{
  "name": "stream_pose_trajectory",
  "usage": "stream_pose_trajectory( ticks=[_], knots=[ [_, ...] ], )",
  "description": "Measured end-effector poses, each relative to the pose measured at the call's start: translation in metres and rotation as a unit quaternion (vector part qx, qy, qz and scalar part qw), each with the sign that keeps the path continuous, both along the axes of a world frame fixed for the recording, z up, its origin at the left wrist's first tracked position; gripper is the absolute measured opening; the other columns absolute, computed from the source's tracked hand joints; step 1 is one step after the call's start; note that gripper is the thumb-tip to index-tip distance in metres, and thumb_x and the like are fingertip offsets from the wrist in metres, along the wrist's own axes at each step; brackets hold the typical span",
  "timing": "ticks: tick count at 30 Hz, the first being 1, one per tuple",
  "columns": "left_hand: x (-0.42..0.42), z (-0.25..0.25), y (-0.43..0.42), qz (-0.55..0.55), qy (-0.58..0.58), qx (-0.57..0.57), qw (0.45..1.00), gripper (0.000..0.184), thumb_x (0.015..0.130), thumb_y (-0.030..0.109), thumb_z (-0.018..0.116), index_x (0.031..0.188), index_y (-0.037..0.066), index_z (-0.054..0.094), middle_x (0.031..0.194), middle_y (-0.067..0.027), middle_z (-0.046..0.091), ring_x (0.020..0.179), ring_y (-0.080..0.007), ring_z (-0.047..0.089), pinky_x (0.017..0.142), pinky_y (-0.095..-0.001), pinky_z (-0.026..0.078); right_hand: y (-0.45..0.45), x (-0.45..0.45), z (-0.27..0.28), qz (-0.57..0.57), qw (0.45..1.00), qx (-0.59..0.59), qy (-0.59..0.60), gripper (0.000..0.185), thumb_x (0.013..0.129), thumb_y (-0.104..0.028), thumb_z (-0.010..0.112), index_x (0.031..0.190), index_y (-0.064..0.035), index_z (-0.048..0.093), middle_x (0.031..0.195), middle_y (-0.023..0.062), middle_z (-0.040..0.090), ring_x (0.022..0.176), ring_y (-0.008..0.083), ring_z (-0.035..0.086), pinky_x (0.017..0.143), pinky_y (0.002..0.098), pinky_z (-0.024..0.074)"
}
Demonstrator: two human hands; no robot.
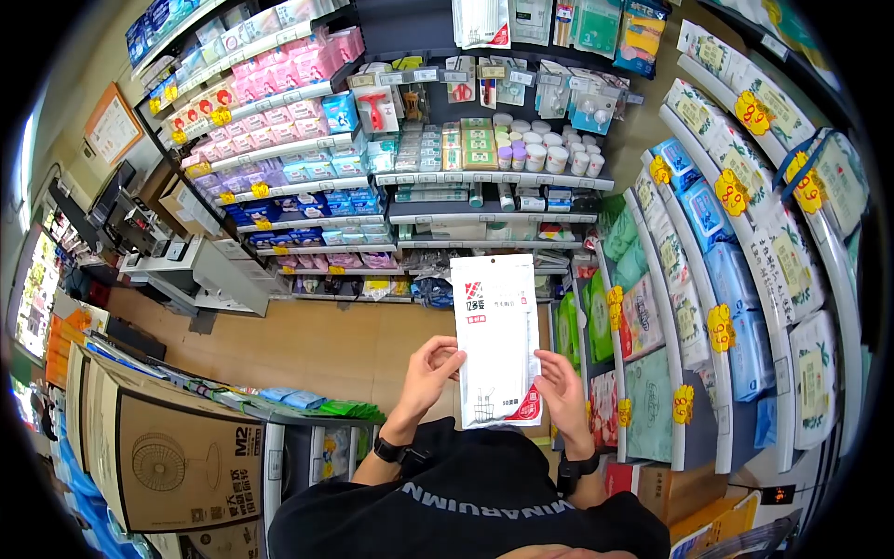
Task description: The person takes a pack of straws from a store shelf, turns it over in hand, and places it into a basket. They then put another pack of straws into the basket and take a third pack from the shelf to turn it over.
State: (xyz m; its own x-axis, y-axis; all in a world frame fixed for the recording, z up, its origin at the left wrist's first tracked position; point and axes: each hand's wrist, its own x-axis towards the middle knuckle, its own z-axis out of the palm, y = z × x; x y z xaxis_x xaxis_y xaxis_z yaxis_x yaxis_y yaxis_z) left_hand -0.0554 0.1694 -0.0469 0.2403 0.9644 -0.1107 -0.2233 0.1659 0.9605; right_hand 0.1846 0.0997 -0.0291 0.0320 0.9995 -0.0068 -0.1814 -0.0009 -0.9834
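A flat white packet (494,349) with red and black print and a hang hole at its top is held upright in front of the chest. My left hand (431,374) grips its left edge, with the thumb on the front and the fingers curled. On the other side, my right hand (561,389) pinches the lower right edge near a red corner label. Both wrists wear dark bands. Similar white packets (481,22) hang at the top of the back display.
Shelves (503,177) with jars and boxes stand ahead. Curved shelves (652,307) with wipes and yellow price tags rise close on the right. A large fan carton (168,452) is at lower left. A counter (177,270) stands farther left, beyond tan floor (279,326).
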Motion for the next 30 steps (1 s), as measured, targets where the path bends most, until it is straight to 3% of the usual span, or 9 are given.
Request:
stream_pose_trajectory(
  ticks=[8, 14, 17, 19, 30],
  knots=[
    [-0.009, -0.013, -0.056, 0.006, -0.012, -0.021, 1.000, 0.023, 0.094, 0.009, 0.068, 0.112, -0.004, 0.061, 0.091, -0.0049, 0.069, 0.079, -0.0065, 0.062, 0.066, -0.0209, 0.050, -0.075, -0.023, -0.007, -0.034, 0.999, -0.003, 0.004, 0.042, 0.093, 0.002, 0.057, 0.134, 0.0055, 0.048, 0.130, 0.0171, 0.057, 0.122, 0.0196, 0.055, 0.102, 0.0300, 0.0433],
    [-0.001, -0.015, -0.079, -0.042, -0.018, -0.033, 0.998, 0.023, 0.094, 0.010, 0.068, 0.112, -0.003, 0.061, 0.089, -0.0026, 0.067, 0.076, -0.0045, 0.060, 0.064, -0.0207, 0.047, -0.116, -0.025, -0.001, -0.070, 0.997, -0.036, 0.009, 0.043, 0.092, 0.001, 0.058, 0.134, 0.0048, 0.048, 0.134, 0.0178, 0.054, 0.126, 0.0215, 0.051, 0.106, 0.0334, 0.0394],
    [0.005, -0.010, -0.083, -0.076, -0.014, -0.029, 0.997, 0.022, 0.095, 0.011, 0.067, 0.112, -0.002, 0.061, 0.086, -0.0001, 0.065, 0.072, -0.0029, 0.056, 0.062, -0.0195, 0.043, -0.130, -0.025, 0.002, -0.105, 0.994, -0.028, -0.014, 0.043, 0.091, 0.002, 0.057, 0.134, 0.0049, 0.048, 0.131, 0.0172, 0.055, 0.124, 0.0206, 0.053, 0.104, 0.0323, 0.0409],
    [0.012, -0.011, -0.085, -0.088, -0.015, -0.026, 0.996, 0.022, 0.095, 0.011, 0.067, 0.112, -0.001, 0.061, 0.084, 0.0009, 0.065, 0.071, -0.0024, 0.055, 0.061, -0.0192, 0.042, -0.138, -0.024, -0.003, -0.127, 0.992, -0.003, -0.005, 0.041, 0.092, 0.003, 0.057, 0.132, 0.0061, 0.049, 0.123, 0.0146, 0.060, 0.112, 0.0170, 0.058, 0.096, 0.0283, 0.0449],
    [0.082, -0.004, -0.106, -0.215, -0.005, -0.017, 0.976, 0.018, 0.095, 0.010, 0.064, 0.110, 0.000, 0.061, 0.085, 0.0008, 0.064, 0.071, -0.0038, 0.053, 0.062, -0.0204, 0.041, -0.207, 0.005, 0.001, -0.250, 0.968, -0.009, -0.009, 0.040, 0.091, 0.002, 0.057, 0.131, 0.0052, 0.049, 0.119, 0.0140, 0.060, 0.110, 0.0170, 0.058, 0.096, 0.0299, 0.0447]
  ],
)
